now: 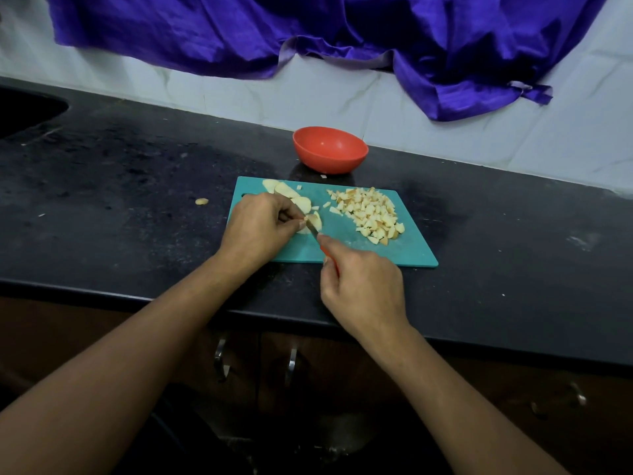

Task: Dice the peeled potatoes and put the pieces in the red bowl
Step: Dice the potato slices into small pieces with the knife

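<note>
A teal cutting board (407, 250) lies on the black counter. On its right part sits a heap of diced potato (371, 214). Several potato slices (287, 192) lie at the board's far left. My left hand (258, 226) pinches a stack of potato slices (314, 221) against the board. My right hand (361, 286) grips a knife (312, 229) by its red handle, and the blade is on that stack. The red bowl (330, 149) stands behind the board with nothing visible inside.
A stray potato bit (201, 201) lies on the counter (120, 186) left of the board, and another small bit (323, 176) sits in front of the bowl. A dark sink (24, 109) is at the far left. Purple cloth (342, 32) hangs over the tiled wall.
</note>
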